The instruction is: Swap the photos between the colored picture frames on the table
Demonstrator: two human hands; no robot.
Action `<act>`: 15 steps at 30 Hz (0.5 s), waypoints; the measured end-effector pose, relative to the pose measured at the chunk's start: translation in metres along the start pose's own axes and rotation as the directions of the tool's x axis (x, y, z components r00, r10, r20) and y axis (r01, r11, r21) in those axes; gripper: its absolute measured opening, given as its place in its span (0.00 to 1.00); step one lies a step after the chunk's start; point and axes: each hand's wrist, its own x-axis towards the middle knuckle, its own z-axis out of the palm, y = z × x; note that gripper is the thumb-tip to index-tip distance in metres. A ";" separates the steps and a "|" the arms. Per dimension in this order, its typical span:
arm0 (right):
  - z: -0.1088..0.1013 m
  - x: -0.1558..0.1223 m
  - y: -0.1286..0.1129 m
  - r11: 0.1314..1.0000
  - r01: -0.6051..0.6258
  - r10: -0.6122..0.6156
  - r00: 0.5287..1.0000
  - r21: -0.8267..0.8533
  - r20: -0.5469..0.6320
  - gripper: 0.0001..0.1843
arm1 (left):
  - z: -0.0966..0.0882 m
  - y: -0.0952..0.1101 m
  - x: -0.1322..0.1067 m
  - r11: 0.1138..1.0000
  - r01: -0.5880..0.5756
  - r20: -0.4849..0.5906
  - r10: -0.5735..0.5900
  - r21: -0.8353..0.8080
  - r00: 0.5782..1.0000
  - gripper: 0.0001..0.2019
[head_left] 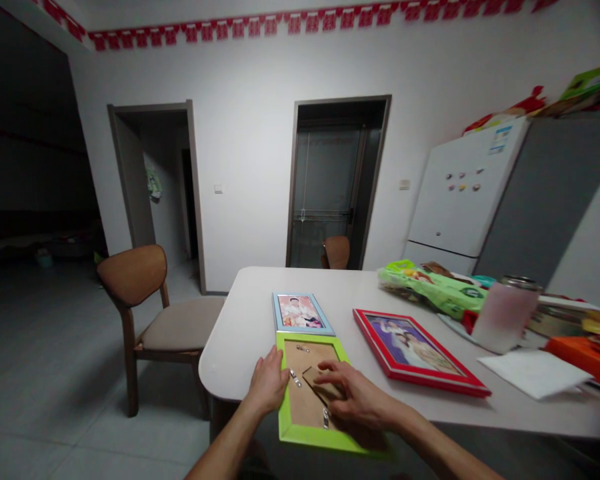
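Note:
A lime-green picture frame lies face down at the table's near edge, its brown backing board showing. Small metal clips sit on the board. My left hand is closed on the frame's left edge. Over the middle of the board, my right hand has its fingers bent around a brown stand flap, thumb on the near side; part of the flap is hidden under the hand. Just beyond, touching or nearly touching the green frame, lies a light-blue framed photo, face up.
A red framed photo lies face up to the right. Farther right are a pink jar, a green plastic bag, white paper and an orange box. A wooden chair stands left of the white table.

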 end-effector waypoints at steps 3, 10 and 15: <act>-0.001 -0.018 -0.003 0.998 -0.006 0.003 0.999 0.061 0.052 0.17 | 0.000 0.001 0.000 1.000 0.009 -0.003 -0.009 -0.002 1.000 0.22; 0.018 -0.015 -0.002 0.994 -0.020 0.030 0.996 0.103 -0.090 0.09 | 0.000 0.003 0.000 1.000 0.005 0.004 -0.005 0.022 1.000 0.23; 0.023 -0.011 -0.004 0.997 0.015 -0.002 0.988 0.078 -0.155 0.09 | 0.000 0.002 0.001 1.000 0.020 0.008 -0.020 0.016 1.000 0.24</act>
